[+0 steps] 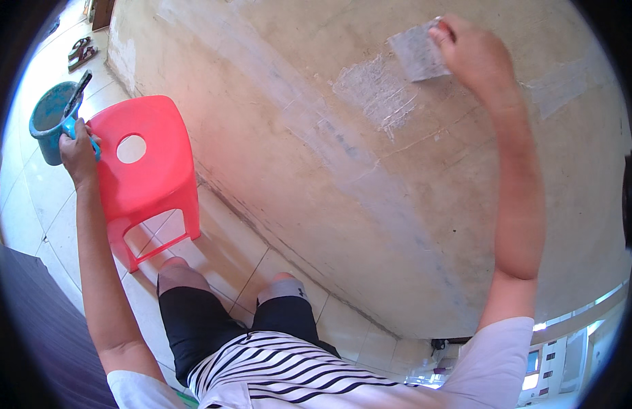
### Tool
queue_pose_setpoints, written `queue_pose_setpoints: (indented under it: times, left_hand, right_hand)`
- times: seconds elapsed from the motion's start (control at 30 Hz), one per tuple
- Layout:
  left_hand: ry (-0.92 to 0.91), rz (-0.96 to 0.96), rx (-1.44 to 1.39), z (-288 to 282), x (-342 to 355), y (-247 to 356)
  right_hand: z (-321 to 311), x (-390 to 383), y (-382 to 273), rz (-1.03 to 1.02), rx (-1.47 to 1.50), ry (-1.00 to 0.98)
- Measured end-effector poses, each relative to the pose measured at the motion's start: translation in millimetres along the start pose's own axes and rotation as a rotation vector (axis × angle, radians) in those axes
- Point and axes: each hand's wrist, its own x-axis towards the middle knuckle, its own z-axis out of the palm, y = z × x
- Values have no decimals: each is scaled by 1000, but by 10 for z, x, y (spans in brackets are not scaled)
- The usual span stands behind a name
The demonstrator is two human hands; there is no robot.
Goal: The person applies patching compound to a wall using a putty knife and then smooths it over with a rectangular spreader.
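My left hand [80,151] is closed around the handle of a teal plastic dipper [48,148], holding it beside the red stool. Grey residue coats the inside of the dipper, and a dark-handled tool [77,94] leans in it; its lower end is hidden. My right hand [476,58] is raised to the wall [275,184] and grips a wide flat scraper [419,53] smeared with grey. The scraper's blade lies against or very near the wall, beside a rough grey patch of filler [376,92].
A red plastic stool [162,163] with a round hole in its seat stands at left by the wall. Sandals [82,54] lie on the tiled floor [29,198] at far left. A long pale filler band [329,136] runs diagonally across the wall.
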Motion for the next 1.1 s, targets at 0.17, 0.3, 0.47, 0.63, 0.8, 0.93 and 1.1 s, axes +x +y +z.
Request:
queue_pose_setpoints:
  times: [0.17, 0.3, 0.47, 0.63, 0.8, 0.93, 1.1]
  left_hand:
    - [6, -21, 63, -30, 12, 25]
    - [3, -22, 27, 27, 12, 5]
    - [-3, 1, 14, 24, -30, 52]
    - [44, 30, 62, -3, -10, 23]
    - [16, 10, 48, -4, 9, 25]
    - [-9, -11, 5, -6, 0, -6]
    - [-10, 8, 11, -20, 7, -7]
  right_hand:
    - [196, -3, -332, -77, 266, -108]
    - [582, -145, -642, -54, 185, -230]
    - [213, 1, -61, 54, 17, 10]
    - [-120, -139, -132, -58, 302, -79]
    - [507, -589, -483, -104, 272, -203]
    - [315, -564, -113, 80, 49, -109]
    - [-401, -356, 450, 126, 304, -102]
